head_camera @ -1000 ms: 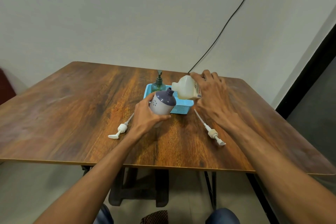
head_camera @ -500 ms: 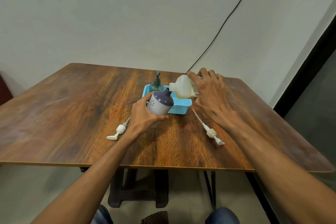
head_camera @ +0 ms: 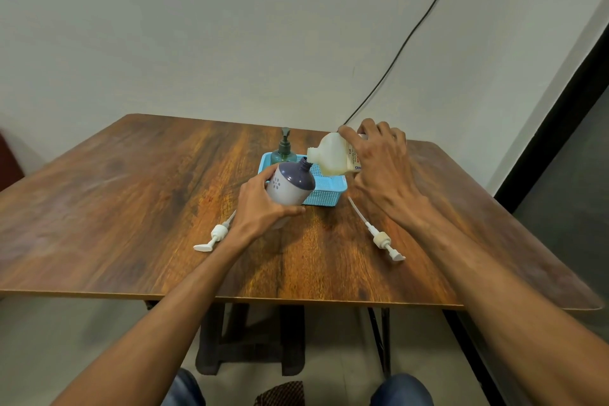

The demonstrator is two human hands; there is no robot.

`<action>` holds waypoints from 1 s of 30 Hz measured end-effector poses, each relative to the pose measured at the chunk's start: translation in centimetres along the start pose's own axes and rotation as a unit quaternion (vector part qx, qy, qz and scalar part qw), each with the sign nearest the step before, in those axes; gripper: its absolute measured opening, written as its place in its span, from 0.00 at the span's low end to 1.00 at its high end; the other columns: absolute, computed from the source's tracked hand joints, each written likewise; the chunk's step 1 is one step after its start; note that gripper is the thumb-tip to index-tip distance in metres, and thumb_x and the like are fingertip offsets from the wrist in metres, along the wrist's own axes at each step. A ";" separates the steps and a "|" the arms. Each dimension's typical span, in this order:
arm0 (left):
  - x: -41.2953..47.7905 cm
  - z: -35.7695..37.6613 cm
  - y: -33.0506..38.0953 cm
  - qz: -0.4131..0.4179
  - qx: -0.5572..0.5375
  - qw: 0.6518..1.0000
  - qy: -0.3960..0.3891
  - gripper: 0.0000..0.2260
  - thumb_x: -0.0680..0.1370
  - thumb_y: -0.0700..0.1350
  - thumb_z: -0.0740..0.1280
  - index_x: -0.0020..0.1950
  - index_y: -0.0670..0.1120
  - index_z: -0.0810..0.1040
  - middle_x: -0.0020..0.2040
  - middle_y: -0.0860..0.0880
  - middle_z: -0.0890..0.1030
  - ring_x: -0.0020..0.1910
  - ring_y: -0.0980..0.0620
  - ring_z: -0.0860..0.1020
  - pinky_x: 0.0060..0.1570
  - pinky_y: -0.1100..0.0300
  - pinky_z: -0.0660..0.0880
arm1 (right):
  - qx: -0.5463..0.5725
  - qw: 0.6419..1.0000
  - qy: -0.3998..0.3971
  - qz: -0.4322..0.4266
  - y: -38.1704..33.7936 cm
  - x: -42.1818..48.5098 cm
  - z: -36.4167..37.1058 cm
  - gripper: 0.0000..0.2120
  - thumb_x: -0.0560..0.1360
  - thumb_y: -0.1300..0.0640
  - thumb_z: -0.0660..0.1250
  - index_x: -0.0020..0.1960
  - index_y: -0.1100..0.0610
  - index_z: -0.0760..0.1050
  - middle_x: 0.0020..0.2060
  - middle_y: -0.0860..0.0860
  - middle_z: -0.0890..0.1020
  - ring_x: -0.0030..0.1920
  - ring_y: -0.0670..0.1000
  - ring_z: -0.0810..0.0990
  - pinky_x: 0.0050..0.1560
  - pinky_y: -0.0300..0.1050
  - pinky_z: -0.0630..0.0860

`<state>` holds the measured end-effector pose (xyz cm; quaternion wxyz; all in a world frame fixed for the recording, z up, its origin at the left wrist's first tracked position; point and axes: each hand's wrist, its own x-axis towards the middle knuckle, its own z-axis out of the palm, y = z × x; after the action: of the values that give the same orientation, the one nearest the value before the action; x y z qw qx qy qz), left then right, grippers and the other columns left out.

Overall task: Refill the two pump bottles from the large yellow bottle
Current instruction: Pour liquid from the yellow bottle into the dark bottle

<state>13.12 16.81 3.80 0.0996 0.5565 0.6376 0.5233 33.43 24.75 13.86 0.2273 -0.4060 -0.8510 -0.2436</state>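
Note:
My right hand (head_camera: 382, 171) grips the large pale yellow bottle (head_camera: 333, 155), tipped on its side with its open neck pointing left. My left hand (head_camera: 260, 208) holds a white bottle with a purple top (head_camera: 291, 186), open and tilted, its neck just below the yellow bottle's mouth. Both are held above the table over the blue basket's front left corner. A dark green pump bottle (head_camera: 283, 150) stands in the basket with its pump on. No stream of liquid is visible.
The blue mesh basket (head_camera: 326, 196) sits at the middle of the wooden table (head_camera: 131, 208). Two removed pump heads lie on the table: one on the left (head_camera: 216, 236), one on the right (head_camera: 379, 234). A black cable (head_camera: 405, 39) runs down the wall.
The yellow bottle's mouth and the purple-topped bottle's neck have come closer together, and the yellow bottle tips a little further. The camera view has shifted slightly.

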 end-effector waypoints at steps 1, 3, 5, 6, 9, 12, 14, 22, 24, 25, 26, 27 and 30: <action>0.0 0.0 0.0 0.000 0.001 1.000 0.000 0.41 0.60 0.50 0.84 0.71 0.46 0.73 0.62 0.49 0.80 0.53 0.55 0.76 0.46 0.72 0.70 | -0.001 1.000 0.000 0.000 0.0 0.0 -0.1 0.39 0.63 0.57 0.78 0.71 0.49 0.68 0.59 0.56 0.75 0.58 0.58 0.73 0.59 0.56 0.68; 0.1 0.0 0.1 0.000 0.004 1.000 0.001 0.42 0.60 0.50 0.84 0.71 0.46 0.73 0.63 0.48 0.80 0.54 0.55 0.76 0.47 0.72 0.70 | -0.001 1.000 0.004 0.001 -0.1 0.0 -0.2 0.39 0.63 0.57 0.77 0.71 0.49 0.68 0.59 0.56 0.75 0.57 0.58 0.74 0.59 0.55 0.68; 0.1 -0.1 0.2 -0.001 0.007 1.000 0.004 0.42 0.60 0.49 0.84 0.71 0.46 0.73 0.63 0.47 0.80 0.54 0.54 0.76 0.50 0.68 0.72 | 0.003 1.000 0.005 0.002 0.0 0.0 -0.2 0.39 0.63 0.58 0.77 0.71 0.49 0.68 0.59 0.56 0.75 0.57 0.58 0.74 0.59 0.56 0.68; 0.1 -0.1 0.3 -0.001 0.008 1.000 0.005 0.41 0.60 0.49 0.84 0.71 0.46 0.73 0.63 0.47 0.80 0.54 0.54 0.76 0.51 0.65 0.73 | 0.003 1.000 0.006 0.001 0.0 0.1 -0.3 0.39 0.63 0.59 0.77 0.71 0.49 0.68 0.59 0.56 0.75 0.58 0.58 0.74 0.59 0.56 0.68; 0.0 -0.2 0.5 0.002 0.006 1.000 0.006 0.40 0.61 0.49 0.84 0.70 0.46 0.74 0.61 0.50 0.80 0.54 0.53 0.77 0.49 0.67 0.74 | 0.003 1.000 0.008 0.001 0.0 0.2 -0.3 0.39 0.62 0.59 0.77 0.71 0.49 0.68 0.58 0.56 0.75 0.57 0.58 0.74 0.58 0.56 0.68; 0.0 -0.3 0.8 0.002 0.005 1.000 0.003 0.39 0.61 0.49 0.84 0.70 0.47 0.74 0.60 0.50 0.80 0.53 0.54 0.77 0.46 0.71 0.72 | 0.006 1.000 0.014 0.000 0.0 0.2 -0.3 0.39 0.62 0.59 0.78 0.70 0.50 0.69 0.57 0.56 0.75 0.57 0.59 0.74 0.58 0.56 0.69; -0.1 -0.3 1.0 0.002 0.003 1.000 0.001 0.39 0.61 0.48 0.84 0.70 0.46 0.74 0.61 0.48 0.80 0.54 0.54 0.77 0.46 0.72 0.71 | 0.007 1.000 0.015 -0.001 0.1 0.1 -0.3 0.39 0.61 0.60 0.78 0.70 0.50 0.69 0.57 0.57 0.76 0.56 0.59 0.74 0.58 0.56 0.69; -0.1 -0.2 1.6 -0.003 0.000 1.000 -0.006 0.39 0.62 0.47 0.83 0.71 0.44 0.73 0.62 0.46 0.80 0.56 0.52 0.77 0.52 0.64 0.75 | 0.009 1.000 0.026 -0.002 0.4 0.0 -0.3 0.40 0.59 0.62 0.78 0.69 0.51 0.71 0.55 0.57 0.76 0.54 0.59 0.75 0.56 0.56 0.69; -0.2 -0.3 1.8 -0.004 -0.002 1.000 -0.008 0.39 0.62 0.46 0.83 0.71 0.44 0.73 0.63 0.46 0.80 0.56 0.52 0.77 0.53 0.63 0.76 | 0.008 1.000 0.022 -0.002 0.5 0.0 -0.3 0.40 0.60 0.62 0.78 0.69 0.51 0.70 0.56 0.57 0.76 0.55 0.59 0.75 0.57 0.56 0.69; -0.3 -0.3 1.9 -0.004 -0.002 1.000 -0.008 0.39 0.62 0.46 0.83 0.71 0.44 0.73 0.63 0.46 0.80 0.56 0.51 0.78 0.53 0.62 0.76 | 0.008 1.000 0.018 -0.002 0.5 0.0 -0.4 0.40 0.60 0.61 0.78 0.70 0.50 0.69 0.56 0.57 0.76 0.56 0.59 0.75 0.57 0.57 0.69; -0.3 -0.3 1.9 -0.004 -0.003 1.000 -0.009 0.39 0.62 0.46 0.83 0.71 0.44 0.73 0.63 0.46 0.80 0.56 0.51 0.78 0.54 0.61 0.76 | 0.009 1.000 0.016 -0.002 0.5 0.0 -0.4 0.40 0.60 0.61 0.78 0.70 0.51 0.69 0.57 0.58 0.76 0.56 0.60 0.74 0.57 0.57 0.69; -0.4 -0.3 1.9 -0.004 -0.002 1.000 -0.009 0.39 0.63 0.46 0.83 0.71 0.44 0.73 0.63 0.45 0.80 0.57 0.51 0.77 0.54 0.60 0.77 | 0.010 1.000 0.015 -0.001 0.5 -0.1 -0.4 0.40 0.61 0.61 0.78 0.70 0.51 0.69 0.57 0.58 0.76 0.56 0.60 0.74 0.58 0.57 0.69; -0.4 -0.2 2.0 -0.004 0.001 1.000 -0.008 0.40 0.63 0.46 0.83 0.71 0.43 0.73 0.63 0.45 0.79 0.57 0.51 0.77 0.57 0.57 0.78 | 0.009 1.000 0.015 -0.001 0.5 -0.2 -0.5 0.39 0.61 0.62 0.78 0.70 0.51 0.70 0.57 0.58 0.76 0.56 0.60 0.74 0.57 0.57 0.69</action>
<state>14.31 15.99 5.25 0.1062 0.5579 0.6399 0.5176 33.99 24.62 14.24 0.2434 -0.3995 -0.8500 -0.2423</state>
